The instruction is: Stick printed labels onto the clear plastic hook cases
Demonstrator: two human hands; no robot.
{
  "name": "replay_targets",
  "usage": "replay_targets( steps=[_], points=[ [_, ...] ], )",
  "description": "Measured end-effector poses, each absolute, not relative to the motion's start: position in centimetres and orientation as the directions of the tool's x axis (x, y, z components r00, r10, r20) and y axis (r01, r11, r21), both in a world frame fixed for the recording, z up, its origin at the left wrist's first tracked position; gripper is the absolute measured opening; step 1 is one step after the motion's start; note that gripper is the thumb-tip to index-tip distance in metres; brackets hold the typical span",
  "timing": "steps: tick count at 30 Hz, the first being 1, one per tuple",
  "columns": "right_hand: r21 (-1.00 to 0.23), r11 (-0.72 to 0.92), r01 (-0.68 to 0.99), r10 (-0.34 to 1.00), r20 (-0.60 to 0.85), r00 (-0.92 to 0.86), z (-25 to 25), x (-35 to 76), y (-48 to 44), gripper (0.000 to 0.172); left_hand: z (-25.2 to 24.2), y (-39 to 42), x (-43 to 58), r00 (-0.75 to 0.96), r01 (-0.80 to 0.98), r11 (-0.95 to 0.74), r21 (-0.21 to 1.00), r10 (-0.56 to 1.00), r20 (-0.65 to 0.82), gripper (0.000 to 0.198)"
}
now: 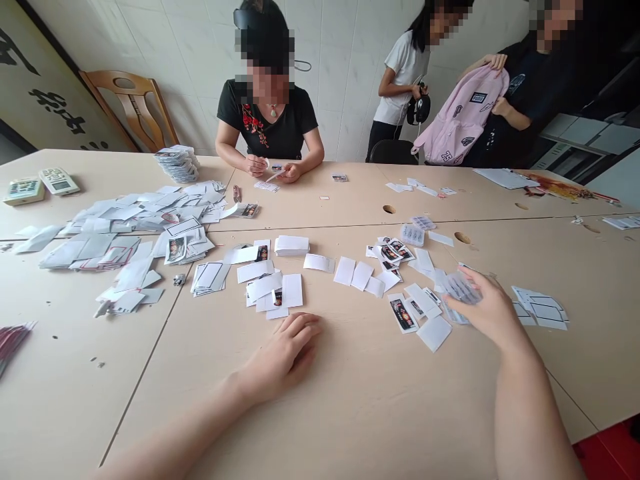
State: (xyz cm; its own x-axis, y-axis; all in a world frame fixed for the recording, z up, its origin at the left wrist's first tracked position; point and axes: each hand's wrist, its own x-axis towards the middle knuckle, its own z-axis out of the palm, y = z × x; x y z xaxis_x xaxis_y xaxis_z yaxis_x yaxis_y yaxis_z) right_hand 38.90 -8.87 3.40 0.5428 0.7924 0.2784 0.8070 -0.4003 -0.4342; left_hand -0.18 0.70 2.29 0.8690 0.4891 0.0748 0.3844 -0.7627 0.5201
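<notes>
**Most paper lies heaped at ten o'clock**

Your left hand rests curled and empty on the table. At two o'clock your right hand, fingers spread, lies over a clear plastic packet; whether it grips is unclear. Photo cards are spread at one o'clock, white cards stacked at twelve. Beyond, a person handles a small card.

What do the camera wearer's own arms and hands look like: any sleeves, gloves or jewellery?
The left hand and right hand are bare, with no gloves or rings showing. The left forearm and right forearm show no sleeves, watch or bracelet.
</notes>
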Motion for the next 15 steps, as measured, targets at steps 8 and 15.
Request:
replay_targets(
  steps=[8, 15],
  points=[
    [-0.553, 0.258, 0.792, 0.966, 0.135, -0.221, 2.5, 26.0, -6.9, 0.058, 1.3, 0.5, -0.4, 0.845, 0.391, -0.74, 0.548, 0.524, 0.105, 0.047],
    [-0.519, 0.566, 0.64, 0.82, 0.274, -0.502, 0.1, 21.9, -6.9, 0.045, 1.1, 0.2, -0.8, 0.823, 0.36, -0.717, 0.597, 0.546, 0.159, 0.064]
  ],
)
